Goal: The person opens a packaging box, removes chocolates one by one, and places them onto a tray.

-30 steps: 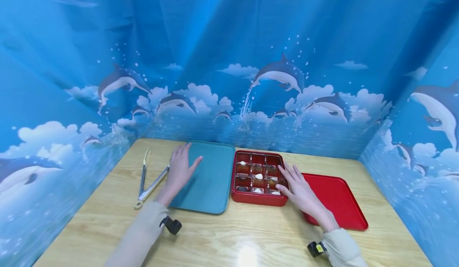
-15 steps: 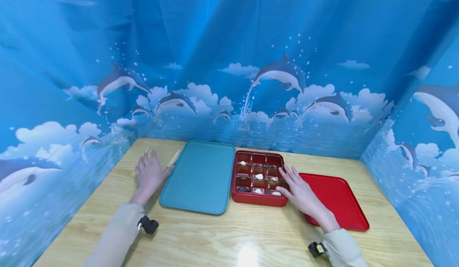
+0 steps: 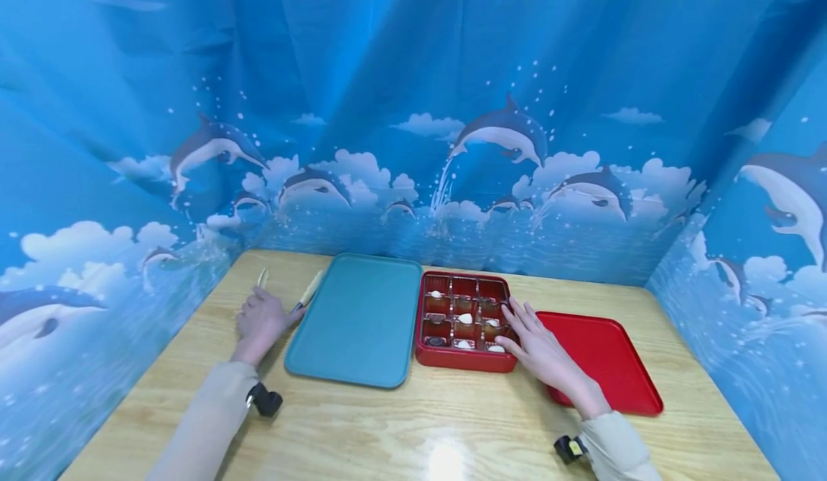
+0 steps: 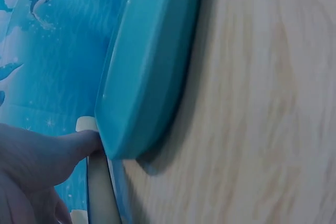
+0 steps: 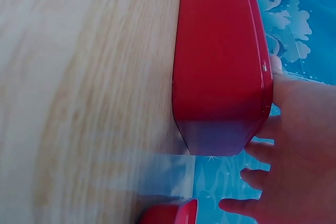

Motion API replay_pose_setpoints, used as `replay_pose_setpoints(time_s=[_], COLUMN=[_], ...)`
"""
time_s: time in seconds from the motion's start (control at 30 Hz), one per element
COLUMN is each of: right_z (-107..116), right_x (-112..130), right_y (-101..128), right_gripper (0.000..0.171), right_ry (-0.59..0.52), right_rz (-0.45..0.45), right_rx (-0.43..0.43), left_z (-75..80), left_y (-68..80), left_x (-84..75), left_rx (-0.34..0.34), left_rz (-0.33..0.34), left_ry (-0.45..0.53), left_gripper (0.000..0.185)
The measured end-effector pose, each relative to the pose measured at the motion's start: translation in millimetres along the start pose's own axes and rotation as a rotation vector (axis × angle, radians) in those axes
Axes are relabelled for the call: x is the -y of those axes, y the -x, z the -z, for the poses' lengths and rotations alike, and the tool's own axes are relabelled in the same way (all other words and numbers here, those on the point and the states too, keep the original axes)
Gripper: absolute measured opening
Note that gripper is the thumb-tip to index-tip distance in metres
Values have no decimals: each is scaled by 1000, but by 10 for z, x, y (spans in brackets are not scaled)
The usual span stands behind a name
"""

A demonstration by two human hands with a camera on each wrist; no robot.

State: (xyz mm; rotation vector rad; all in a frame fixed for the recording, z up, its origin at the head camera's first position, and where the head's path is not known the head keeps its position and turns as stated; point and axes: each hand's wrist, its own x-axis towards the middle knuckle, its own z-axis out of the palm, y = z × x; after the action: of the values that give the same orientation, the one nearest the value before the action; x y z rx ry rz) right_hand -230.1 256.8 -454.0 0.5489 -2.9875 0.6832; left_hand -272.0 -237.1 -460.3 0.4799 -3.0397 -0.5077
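My left hand [image 3: 260, 323] grips the tongs [image 3: 310, 289] at the left side of the table, its fingers curled over them. One tong tip shows beyond the fingers and the other beyond the thumb; the handle end is hidden. In the left wrist view the thumb [image 4: 79, 148] presses on one tong arm [image 4: 101, 190]. At centre right stands a red box [image 3: 465, 360] with a clear divided insert holding several small white and dark pieces. My right hand [image 3: 543, 344] rests at the box's right rim with fingers extended, the thumb over the near corner.
A teal tray [image 3: 355, 319] lies between the left hand and the red box. Right of the box, a flat red tray or lid [image 3: 604, 362] lies partly beneath the right forearm in view. A blue dolphin-print curtain [image 3: 413, 143] stands behind and beside the wooden table [image 3: 362, 431].
My left hand has moved left from over the teal tray to the tongs, and its fingers have curled over them. The right hand has stayed at the box.
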Motion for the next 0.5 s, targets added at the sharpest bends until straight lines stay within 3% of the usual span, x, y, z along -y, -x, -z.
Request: replay_pose_setpoints(time_s=[0.1,0.27,0.4,0.5], right_z=[2,3,1,2], right_x=[-9,-9,-1,3], right_y=[3,6,7,19], right_gripper=[77,76,75,76], right_ry=[4,18,52,84], right_rz=[5,16,14,1], right_rx=[-4,-17,-21,-19], left_z=[5,31,101,141], left_y=[-7,-71,-111,-126], left_x=[2,67,140,181], left_rx=[-7,-1,26,5], left_rz=[4,-53,-63,-62], left_ry=[-27,-56,-25,34], left_gripper=[121,120,112,108])
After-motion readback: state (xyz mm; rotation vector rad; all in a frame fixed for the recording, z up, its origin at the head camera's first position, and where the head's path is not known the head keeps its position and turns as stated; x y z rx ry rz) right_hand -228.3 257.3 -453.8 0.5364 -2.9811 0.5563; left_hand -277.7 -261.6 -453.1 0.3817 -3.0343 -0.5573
